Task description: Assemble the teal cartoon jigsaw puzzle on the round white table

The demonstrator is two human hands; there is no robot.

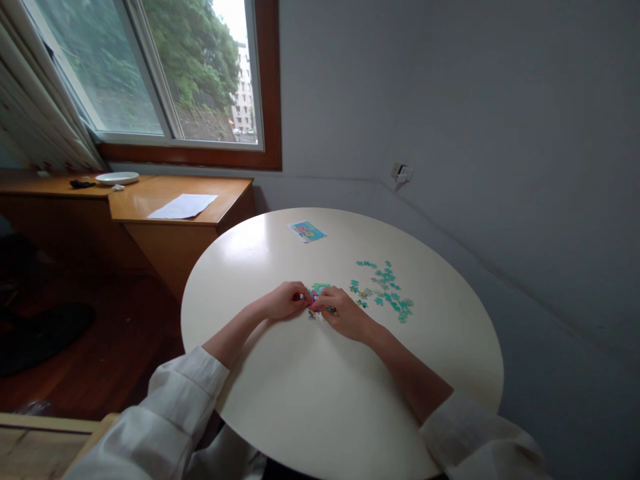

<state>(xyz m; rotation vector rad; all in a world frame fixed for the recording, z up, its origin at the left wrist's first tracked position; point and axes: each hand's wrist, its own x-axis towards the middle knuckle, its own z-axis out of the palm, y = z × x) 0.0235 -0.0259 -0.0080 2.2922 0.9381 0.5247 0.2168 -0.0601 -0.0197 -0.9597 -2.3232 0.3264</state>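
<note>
A round white table holds a small joined patch of puzzle pieces, pink and teal, near its middle. My left hand and my right hand meet over that patch, fingers curled and pinched on its pieces. Several loose teal puzzle pieces lie scattered just right of my right hand. A small picture card lies flat at the table's far side.
A wooden desk under the window stands at the left with a sheet of paper, a white plate and a dark object. Grey walls close the right side. A dark shape lies on the wooden floor.
</note>
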